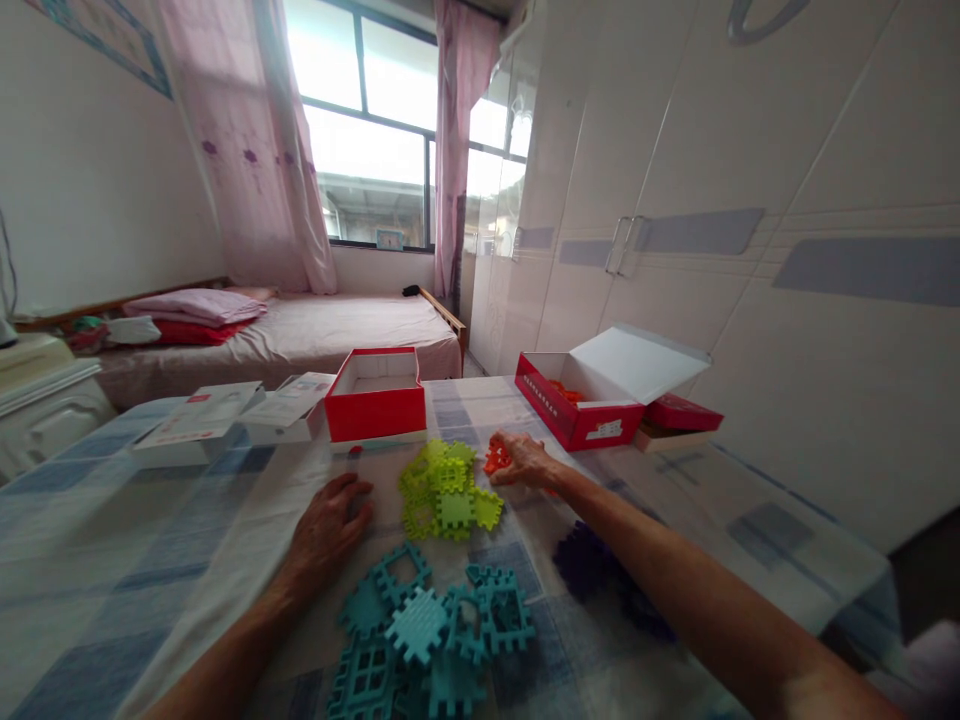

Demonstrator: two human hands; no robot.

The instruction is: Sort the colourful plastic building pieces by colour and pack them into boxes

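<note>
My right hand (523,462) is closed on an orange interlocking building piece (496,456) just above or on the cloth; the exact contact is hard to see. To the left, my left hand (334,515) lies on the tablecloth, fingers loosely stretched, holding nothing. Between the hands is a heap of yellow-green interlocking pieces (454,512). Nearer to me spreads a larger pile of teal pieces (418,625), some with window-like openings. Dark purple pieces (583,562) lie partly hidden under my right forearm.
An open red box (375,412) with a white inside stands at the table's far side. Another red box (574,415), lid raised, holds orange pieces. White boxes (196,425) lie at the left, and a smaller red box (681,416) at the right. A checked cloth (97,590) covers the table.
</note>
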